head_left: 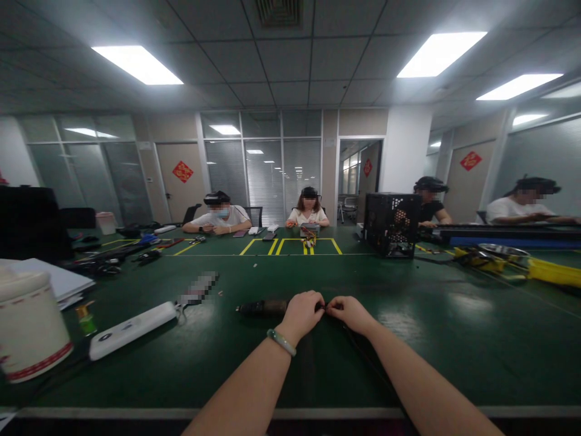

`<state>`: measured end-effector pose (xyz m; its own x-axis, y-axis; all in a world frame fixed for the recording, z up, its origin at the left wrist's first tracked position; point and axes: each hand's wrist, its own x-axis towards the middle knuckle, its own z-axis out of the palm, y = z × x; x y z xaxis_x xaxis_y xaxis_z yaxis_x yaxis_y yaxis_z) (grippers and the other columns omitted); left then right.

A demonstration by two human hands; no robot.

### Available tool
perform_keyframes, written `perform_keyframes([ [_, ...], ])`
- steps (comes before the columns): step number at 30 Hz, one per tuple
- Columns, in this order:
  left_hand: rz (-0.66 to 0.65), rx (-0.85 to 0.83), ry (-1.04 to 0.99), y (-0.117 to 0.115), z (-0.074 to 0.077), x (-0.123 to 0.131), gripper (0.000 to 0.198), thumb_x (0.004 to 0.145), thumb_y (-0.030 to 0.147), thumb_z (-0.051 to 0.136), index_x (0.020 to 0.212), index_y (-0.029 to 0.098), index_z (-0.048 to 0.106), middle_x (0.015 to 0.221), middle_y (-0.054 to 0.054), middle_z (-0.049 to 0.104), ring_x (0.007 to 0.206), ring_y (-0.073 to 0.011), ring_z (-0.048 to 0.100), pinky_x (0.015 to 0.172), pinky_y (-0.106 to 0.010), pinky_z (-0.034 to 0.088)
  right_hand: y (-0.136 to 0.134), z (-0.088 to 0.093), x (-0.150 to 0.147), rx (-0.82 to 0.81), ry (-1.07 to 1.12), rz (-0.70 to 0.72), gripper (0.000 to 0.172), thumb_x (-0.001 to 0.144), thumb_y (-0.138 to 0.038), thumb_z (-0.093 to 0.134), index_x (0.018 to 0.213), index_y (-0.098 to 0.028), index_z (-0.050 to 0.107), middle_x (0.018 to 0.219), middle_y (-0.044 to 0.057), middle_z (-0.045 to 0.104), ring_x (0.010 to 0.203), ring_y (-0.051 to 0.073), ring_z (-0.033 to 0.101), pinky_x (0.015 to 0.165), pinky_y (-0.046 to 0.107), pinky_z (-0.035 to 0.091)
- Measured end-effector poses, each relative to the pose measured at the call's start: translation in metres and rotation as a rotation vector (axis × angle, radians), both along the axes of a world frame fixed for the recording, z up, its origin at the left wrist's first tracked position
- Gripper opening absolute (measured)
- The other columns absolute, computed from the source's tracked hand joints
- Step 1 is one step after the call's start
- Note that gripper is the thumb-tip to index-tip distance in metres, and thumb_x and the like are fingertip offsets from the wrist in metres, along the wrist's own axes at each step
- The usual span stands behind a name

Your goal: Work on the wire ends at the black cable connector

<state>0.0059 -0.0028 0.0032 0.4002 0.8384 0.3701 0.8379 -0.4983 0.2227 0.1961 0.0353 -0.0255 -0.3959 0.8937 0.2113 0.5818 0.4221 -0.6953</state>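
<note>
A dark, cylindrical handheld power tool (261, 309) lies on the green table, its narrow tip pointing left. My left hand (305, 312) is closed around its right-hand end and covers that part. Close beside it, my right hand (347, 312) pinches with thumb and forefinger at a thin dark cable (363, 351), right by the tool's end. From there the cable runs down along my right forearm to the table's front edge. My fingers hide where cable and tool meet, so I cannot tell whether they are joined.
To the left are a white power strip (131, 330), a small green bottle (85, 320) and a large white canister (34, 324). A black computer case (393, 224) stands at the back right, near yellow straps (490, 261). Several people sit across the table (431, 351).
</note>
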Motion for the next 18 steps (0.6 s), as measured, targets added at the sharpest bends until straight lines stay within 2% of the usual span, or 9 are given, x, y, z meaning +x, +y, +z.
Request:
perform_keyframes([
  [7,-0.015,0.025,-0.002,0.0042,-0.0041,-0.0016,0.012,0.082,0.029,0.055,0.091,0.022,0.06,0.096,-0.002,0.06,0.092,-0.0171,0.055,0.083,-0.029,0.041,0.0012,0.0,-0.0006,0.004,-0.001,0.007,0.021,0.077,-0.034,0.059,0.083,-0.018,0.071,0.076,0.002,0.07,0.07,0.017,0.06,0.063,0.025,0.041],
  [18,-0.014,0.015,-0.013,0.0024,-0.0022,-0.0018,0.013,0.083,0.031,0.055,0.09,0.023,0.061,0.096,-0.002,0.06,0.091,-0.0176,0.055,0.081,-0.03,0.041,-0.002,0.0012,-0.0019,-0.016,0.009,0.005,0.024,0.077,-0.037,0.059,0.085,-0.017,0.071,0.078,0.002,0.07,0.07,0.017,0.06,0.062,0.024,0.041],
])
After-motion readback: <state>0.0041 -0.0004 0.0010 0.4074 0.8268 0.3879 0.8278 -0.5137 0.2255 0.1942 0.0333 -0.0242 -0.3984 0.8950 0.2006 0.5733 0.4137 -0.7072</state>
